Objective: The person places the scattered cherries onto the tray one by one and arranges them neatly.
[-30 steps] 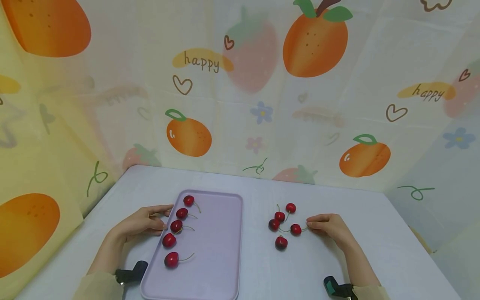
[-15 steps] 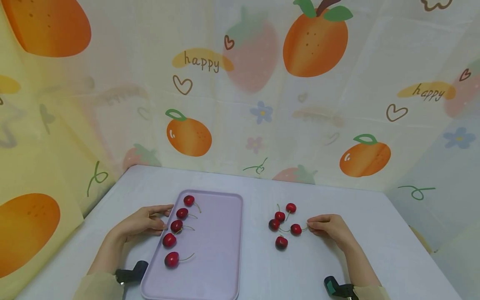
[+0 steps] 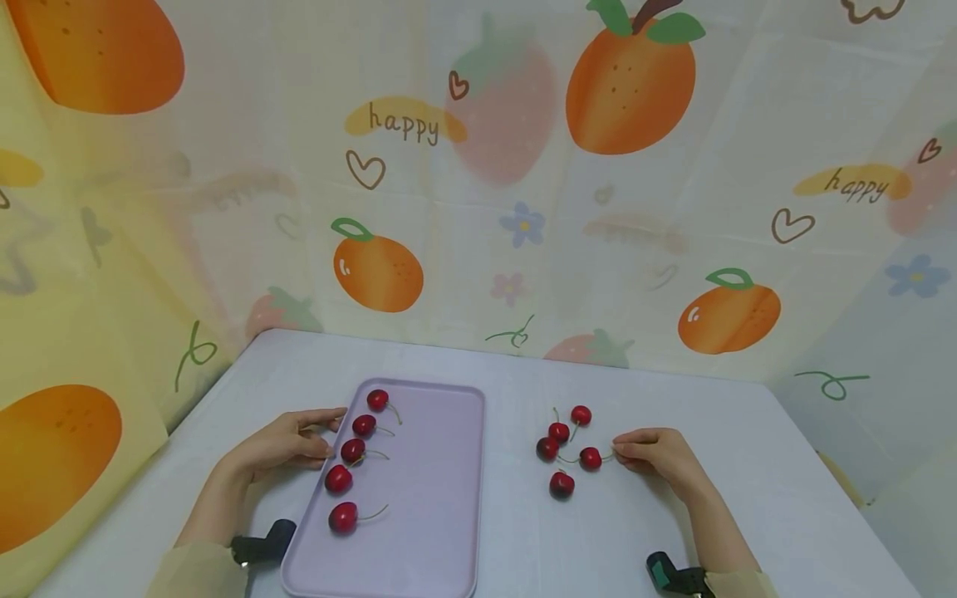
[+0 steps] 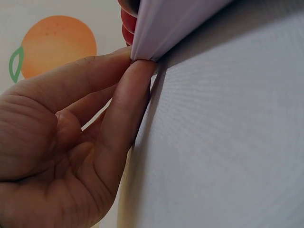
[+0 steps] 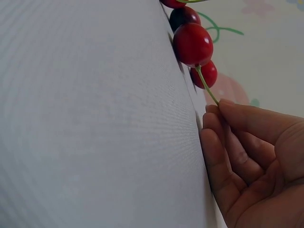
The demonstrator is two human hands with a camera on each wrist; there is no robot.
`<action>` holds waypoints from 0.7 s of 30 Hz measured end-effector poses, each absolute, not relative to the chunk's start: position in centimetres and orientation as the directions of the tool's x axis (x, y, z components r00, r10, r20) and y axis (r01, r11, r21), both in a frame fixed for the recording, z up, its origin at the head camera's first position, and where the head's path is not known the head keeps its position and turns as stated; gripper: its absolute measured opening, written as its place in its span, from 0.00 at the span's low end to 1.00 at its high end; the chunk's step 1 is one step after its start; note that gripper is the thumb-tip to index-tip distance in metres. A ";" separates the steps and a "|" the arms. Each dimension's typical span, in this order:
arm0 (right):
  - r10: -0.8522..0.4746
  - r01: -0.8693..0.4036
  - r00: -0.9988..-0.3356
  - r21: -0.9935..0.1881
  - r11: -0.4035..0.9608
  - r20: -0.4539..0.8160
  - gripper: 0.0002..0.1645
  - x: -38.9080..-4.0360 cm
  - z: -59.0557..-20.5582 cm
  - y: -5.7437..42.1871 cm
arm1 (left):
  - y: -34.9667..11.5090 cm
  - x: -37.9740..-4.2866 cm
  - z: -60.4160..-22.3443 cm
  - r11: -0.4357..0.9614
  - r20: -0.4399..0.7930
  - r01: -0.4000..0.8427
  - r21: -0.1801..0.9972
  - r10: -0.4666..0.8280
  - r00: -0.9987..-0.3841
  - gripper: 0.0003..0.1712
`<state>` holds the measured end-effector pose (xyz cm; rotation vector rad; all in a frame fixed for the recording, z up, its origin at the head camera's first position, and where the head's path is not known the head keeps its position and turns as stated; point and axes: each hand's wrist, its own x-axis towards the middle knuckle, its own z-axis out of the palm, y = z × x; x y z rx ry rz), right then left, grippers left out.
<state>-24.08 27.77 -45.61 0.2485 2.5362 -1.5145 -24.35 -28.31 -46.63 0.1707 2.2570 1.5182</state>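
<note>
Table, tray edge held, cherry stem pinched

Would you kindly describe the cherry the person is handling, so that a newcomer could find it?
On the white table, right of the purple tray, lie five loose cherries. Yours is the cherry nearest the right hand; it alone has its stem pinched.

Cherry: round, glossy red; resting on counter, pinched by green stem between right fingers. Four loose cherries: clustered near. Tray: lilac, rectangular; pinched at left edge by left fingers; bearing five lined-up cherries.
</note>
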 end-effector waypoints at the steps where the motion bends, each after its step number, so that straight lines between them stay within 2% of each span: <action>1: 0.054 0.236 -0.970 -0.852 0.467 -0.239 0.21 -24.1 -45.6 27.8 | -28.3 -24.3 -46.6 0.400 -0.266 -0.122 0.908 0.327 -0.907 0.40; 21: 0.040 0.225 -0.972 -0.866 0.447 -0.232 0.22 -24.0 -45.6 28.1 | -28.3 -24.2 -46.5 0.398 -0.261 -0.117 0.910 0.331 -0.907 0.40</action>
